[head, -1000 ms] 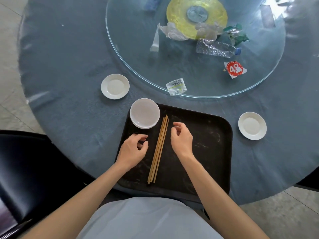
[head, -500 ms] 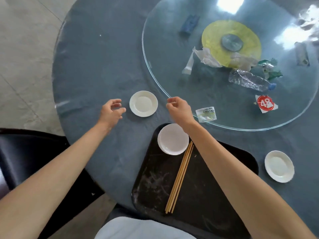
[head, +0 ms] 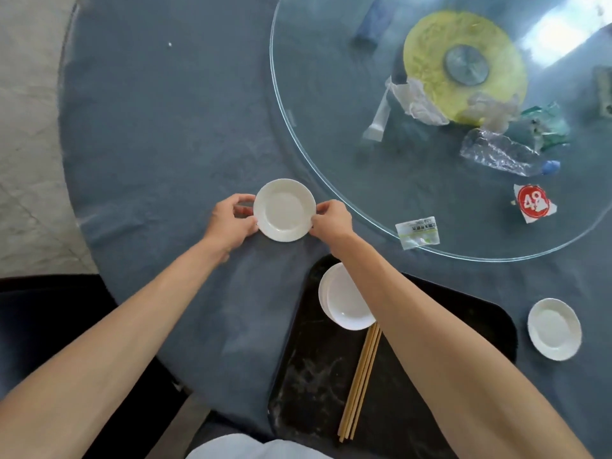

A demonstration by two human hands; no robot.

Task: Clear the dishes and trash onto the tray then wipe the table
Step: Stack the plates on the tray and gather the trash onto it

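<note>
A small white dish (head: 284,209) lies on the blue tablecloth left of the glass turntable. My left hand (head: 231,220) grips its left rim and my right hand (head: 331,220) grips its right rim. Nearer to me, the black tray (head: 318,376) carries stacked white dishes (head: 344,299) and wooden chopsticks (head: 359,382), partly hidden by my right forearm. Another white dish (head: 553,328) sits on the cloth right of the tray. On the glass turntable (head: 298,127) lie a crushed plastic bottle (head: 503,154), crumpled plastic wrap (head: 417,101), a green wrapper (head: 546,127), a red "48" tag (head: 534,202) and a small packet (head: 418,232).
A yellow disc (head: 430,61) sits under the turntable's centre, and a blue object (head: 374,18) lies at its far side. A black chair (head: 49,326) stands at the table's near left. Grey floor (head: 26,127) shows at left.
Both hands have moved from the tray out to the small white dish on the left and closed on its two rims. The view has shifted left.
</note>
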